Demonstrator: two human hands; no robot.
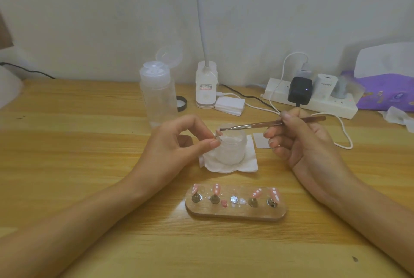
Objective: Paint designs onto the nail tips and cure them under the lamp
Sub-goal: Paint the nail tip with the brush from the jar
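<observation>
The head view looks down on a wooden worktop point(67, 165). The left hand point(179, 143) pinches a small pink nail tip point(219, 133) between thumb and forefinger, holding it just above the left rim of a small frosted jar point(231, 146), which stands on a folded tissue point(233, 165). The right hand point(302, 143) grips a thin brush point(268, 123) like a pen, fingers curled round its handle. The bristle end reaches left and meets the pinched tip.

Nearer, in the middle, lies a wooden holder point(235, 210) with a row of metal stands. Four carry pink tips point(256, 193), some with white dots, and the middle stand point(234, 199) is bare, so the tip in hand most likely belongs there.

Farther back stand a clear bottle point(158, 96) with its cap flipped open, a white gooseneck lamp point(206, 84), and to the right a power strip point(313, 102) with plugs in it.

The step in hand looks like painting, or brushing gel onto, this one tip. The next move calls for a steady left pinch and short, light strokes, with the bristles kept off the fingertips. Then the tip needs setting back on the bare stand without smearing before curing. I cannot tell which device here is the curing lamp.
</observation>
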